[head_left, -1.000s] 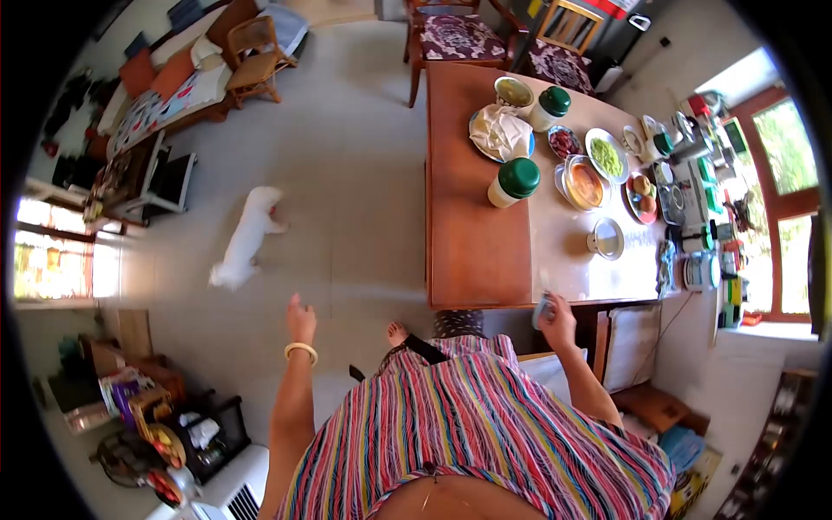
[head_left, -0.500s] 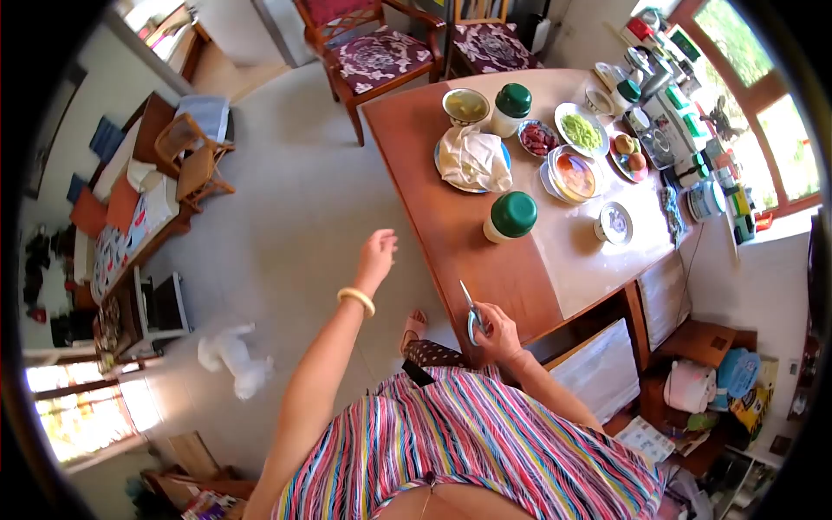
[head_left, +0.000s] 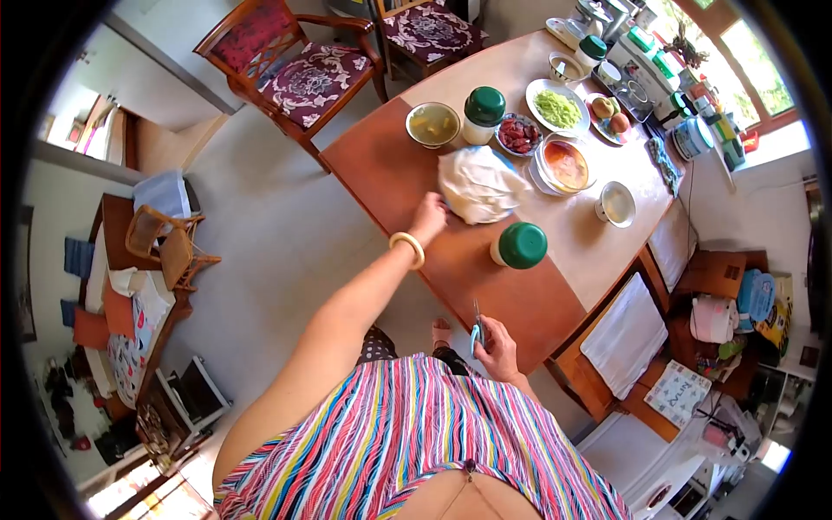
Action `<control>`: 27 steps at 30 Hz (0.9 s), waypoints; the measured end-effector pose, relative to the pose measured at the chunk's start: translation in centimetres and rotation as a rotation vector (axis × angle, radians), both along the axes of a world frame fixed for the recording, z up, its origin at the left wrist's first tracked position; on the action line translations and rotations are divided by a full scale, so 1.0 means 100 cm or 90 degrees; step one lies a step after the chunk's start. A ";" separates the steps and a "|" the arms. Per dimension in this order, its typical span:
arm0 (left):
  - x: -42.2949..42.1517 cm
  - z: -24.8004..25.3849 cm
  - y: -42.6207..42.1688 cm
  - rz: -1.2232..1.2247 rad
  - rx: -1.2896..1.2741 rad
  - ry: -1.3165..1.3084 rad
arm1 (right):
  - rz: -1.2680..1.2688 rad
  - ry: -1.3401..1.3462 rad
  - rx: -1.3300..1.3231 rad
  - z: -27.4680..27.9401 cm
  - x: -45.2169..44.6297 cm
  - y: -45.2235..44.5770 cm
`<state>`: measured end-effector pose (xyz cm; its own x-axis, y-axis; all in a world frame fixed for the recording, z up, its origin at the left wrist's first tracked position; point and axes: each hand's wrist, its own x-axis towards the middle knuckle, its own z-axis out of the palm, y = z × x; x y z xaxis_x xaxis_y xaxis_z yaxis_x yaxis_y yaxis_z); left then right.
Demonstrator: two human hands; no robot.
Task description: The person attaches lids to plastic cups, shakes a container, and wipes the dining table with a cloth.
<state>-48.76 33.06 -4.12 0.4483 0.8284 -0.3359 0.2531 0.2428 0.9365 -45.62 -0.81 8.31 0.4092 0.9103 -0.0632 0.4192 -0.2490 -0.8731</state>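
My left hand [head_left: 429, 218], with a cream bangle at the wrist, reaches over the table. Its fingers are closed at the near left edge of a plate, mostly hidden under a crumpled off-white cloth [head_left: 481, 185]; the cloth is slightly blurred. Scissors [head_left: 476, 334] with light blue handles are in my right hand [head_left: 497, 348], close to the table's front edge, blades pointing away from me. Between my hands and farther in stands a jar with a green lid [head_left: 523, 245].
On the table [head_left: 381, 160] are a soup bowl [head_left: 432, 126], another green-lidded jar [head_left: 484, 108], a dish of dark red pieces [head_left: 519, 135], a plate of shredded greens [head_left: 557, 108], a glass bowl [head_left: 563, 166] and a small bowl [head_left: 616, 204]. An armchair [head_left: 312, 82] stands beyond.
My left hand has moved from beside the table to the plate's edge. My right hand still holds the scissors. The view has turned, and the white dog on the floor is out of sight.
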 end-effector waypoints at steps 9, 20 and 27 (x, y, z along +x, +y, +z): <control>-0.106 0.070 0.106 -0.090 0.281 -0.009 | -0.160 -0.011 0.032 -0.005 -0.075 0.142; -0.085 0.022 0.391 -0.046 0.322 0.188 | -0.202 0.048 0.100 0.032 -0.092 0.329; 0.004 -0.035 0.427 -0.269 -0.104 0.245 | -0.220 0.144 0.131 0.034 -0.066 0.430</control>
